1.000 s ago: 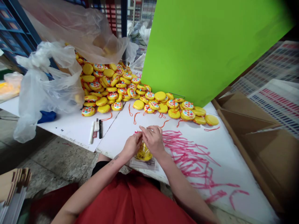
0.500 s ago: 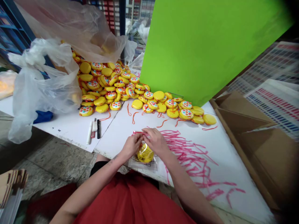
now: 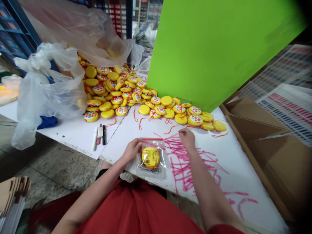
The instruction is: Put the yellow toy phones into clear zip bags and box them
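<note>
A clear zip bag (image 3: 162,164) with a red-pink seal line lies at the table's near edge. Inside it is a round yellow toy (image 3: 150,157) showing dark printing, perhaps on the bag. My left hand (image 3: 133,149) pinches the bag's upper left corner. Off to the right, my right hand (image 3: 187,138) is closed in a pinch above a spread of pink strips (image 3: 187,169). A thin pink line runs up to those fingertips, but whether they hold it I cannot make out.
Behind the hands is a heap of yellow toys (image 3: 113,76) with coloured buttons and orange cords. A green board (image 3: 207,48) stands at the back. White and black pens (image 3: 104,135) lie left, near a plastic bag (image 3: 48,94). An open cardboard box (image 3: 258,156) borders the right side.
My right hand has left the bag's top and moved right, over the pink strips. My left hand has shifted slightly left, still at the bag, which now lies flatter and more visible.
</note>
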`<state>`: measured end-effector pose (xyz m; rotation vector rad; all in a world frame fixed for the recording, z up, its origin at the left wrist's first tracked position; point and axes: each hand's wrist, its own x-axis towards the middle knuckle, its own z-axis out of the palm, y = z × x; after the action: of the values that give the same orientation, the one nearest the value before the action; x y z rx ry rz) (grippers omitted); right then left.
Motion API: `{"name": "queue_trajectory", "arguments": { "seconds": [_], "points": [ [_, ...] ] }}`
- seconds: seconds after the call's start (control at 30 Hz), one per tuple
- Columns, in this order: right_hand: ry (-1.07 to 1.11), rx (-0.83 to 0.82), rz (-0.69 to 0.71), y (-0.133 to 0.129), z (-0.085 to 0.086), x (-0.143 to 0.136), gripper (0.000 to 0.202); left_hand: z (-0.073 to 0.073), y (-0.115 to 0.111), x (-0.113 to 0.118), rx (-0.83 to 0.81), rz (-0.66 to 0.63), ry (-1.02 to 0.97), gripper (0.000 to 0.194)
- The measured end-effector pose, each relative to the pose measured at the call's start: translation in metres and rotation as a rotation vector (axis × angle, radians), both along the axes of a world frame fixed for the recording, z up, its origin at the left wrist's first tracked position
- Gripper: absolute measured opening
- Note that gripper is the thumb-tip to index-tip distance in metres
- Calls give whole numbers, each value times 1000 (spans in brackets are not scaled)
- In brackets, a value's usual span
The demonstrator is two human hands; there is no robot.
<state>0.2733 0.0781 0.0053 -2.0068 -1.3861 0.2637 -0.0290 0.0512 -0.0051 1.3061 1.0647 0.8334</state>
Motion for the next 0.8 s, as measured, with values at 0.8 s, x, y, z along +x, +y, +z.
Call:
{"name": "queue_trajectory", "arguments": {
  "seconds": [0.8],
  "points": [
    [439, -296, 512, -29, 0, -72, 28, -6, 3, -12, -43, -90, -135, 33]
  ]
}}
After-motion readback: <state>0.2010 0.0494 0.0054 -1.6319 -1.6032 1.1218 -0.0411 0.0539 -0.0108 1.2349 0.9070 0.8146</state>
